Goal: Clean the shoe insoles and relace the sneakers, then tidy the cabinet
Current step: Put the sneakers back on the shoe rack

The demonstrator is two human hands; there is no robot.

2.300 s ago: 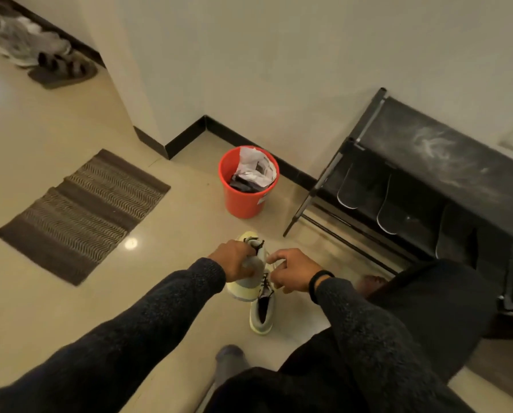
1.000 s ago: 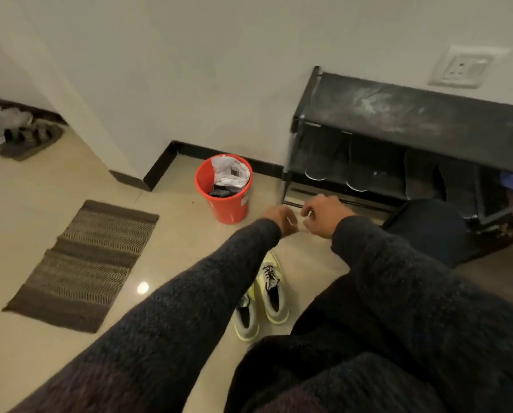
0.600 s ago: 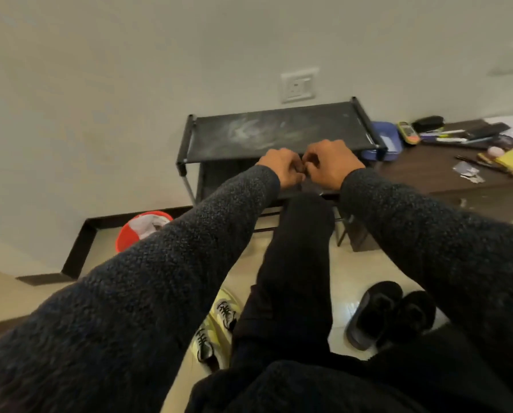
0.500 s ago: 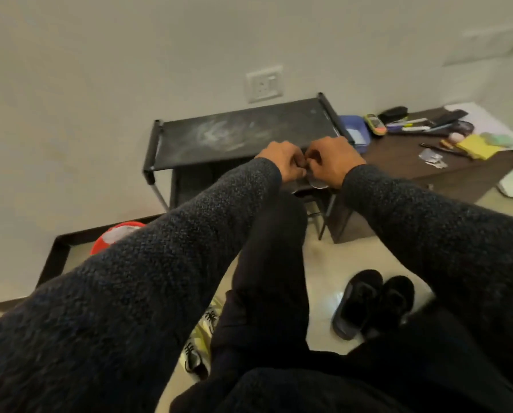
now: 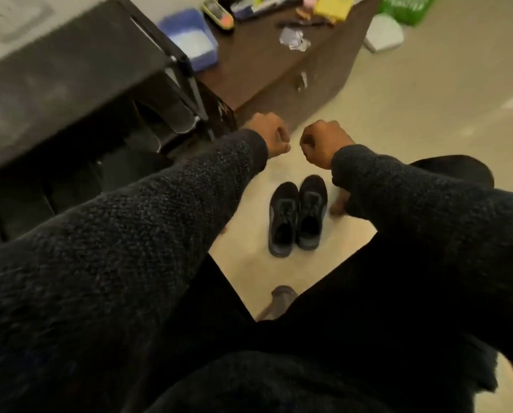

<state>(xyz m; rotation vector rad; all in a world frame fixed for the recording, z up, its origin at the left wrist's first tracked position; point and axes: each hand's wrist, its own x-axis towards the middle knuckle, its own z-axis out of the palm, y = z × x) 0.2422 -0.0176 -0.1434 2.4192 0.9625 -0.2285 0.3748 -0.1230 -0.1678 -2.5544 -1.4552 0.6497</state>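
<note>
Black sneakers (image 5: 295, 214) sit paired on the floor, centre frame, below both hands. Left hand (image 5: 268, 134) and right hand (image 5: 323, 143) hover with fingers curled together, holding nothing visible. Rack (image 5: 70, 73) upper left. Likely next: reach down, grip one sneaker.

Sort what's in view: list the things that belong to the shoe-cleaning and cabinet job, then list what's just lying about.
For the job:
- dark sneakers, side by side on the floor
- shoe rack, insoles standing in it
- left hand and right hand, fingers curled, nothing visibly held

Lying about:
- blue tray
- brown table with clutter
- green bag
- white box
</note>
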